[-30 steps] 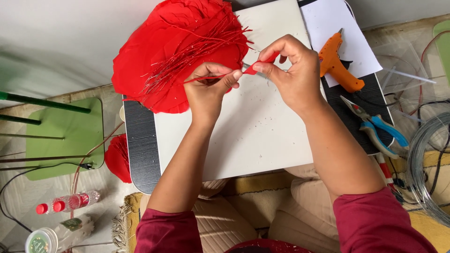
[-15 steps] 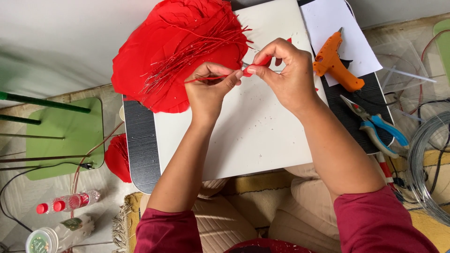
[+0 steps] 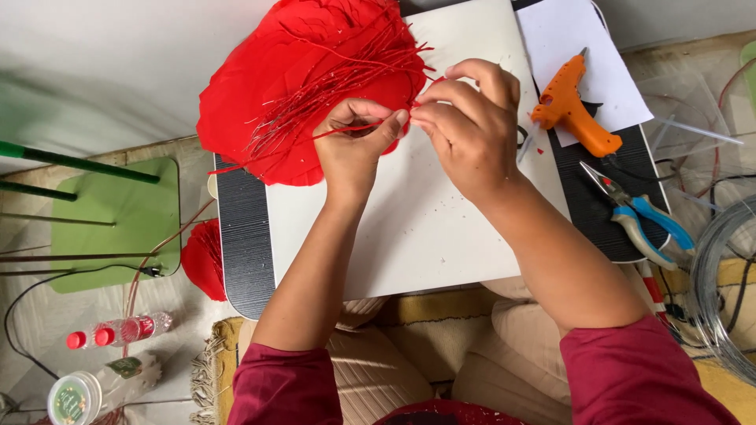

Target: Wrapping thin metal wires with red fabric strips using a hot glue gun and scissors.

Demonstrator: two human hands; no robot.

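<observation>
On the floor at the far left lies a green board [image 3: 110,228] with green rods [image 3: 71,161] across it, and below it two small bottles with red caps [image 3: 118,330] beside a round lidded tub [image 3: 72,400]. A red paper piece [image 3: 203,260] sticks out past the left edge of the surface [image 3: 244,244]. On the surface's far left corner sits a heap of red paper petals [image 3: 268,94] with a bundle of thin red wires [image 3: 331,86] spread over it. The left hand [image 3: 354,145] is pinched shut on a red wire stem [image 3: 331,134], which runs from its fingertips leftward over the petals. Touching it fingertip to fingertip, the right hand [image 3: 465,130] is closed around the stem's other end above the white board [image 3: 417,220]; what lies inside its fingers is hidden. Near the surface's far right corner an orange glue gun [image 3: 571,106] rests on a white sheet [image 3: 583,55]. Blue-handled pliers [image 3: 642,212] lie at the right edge, and a coil of grey wire [image 3: 720,275] sits on the floor beyond.
</observation>
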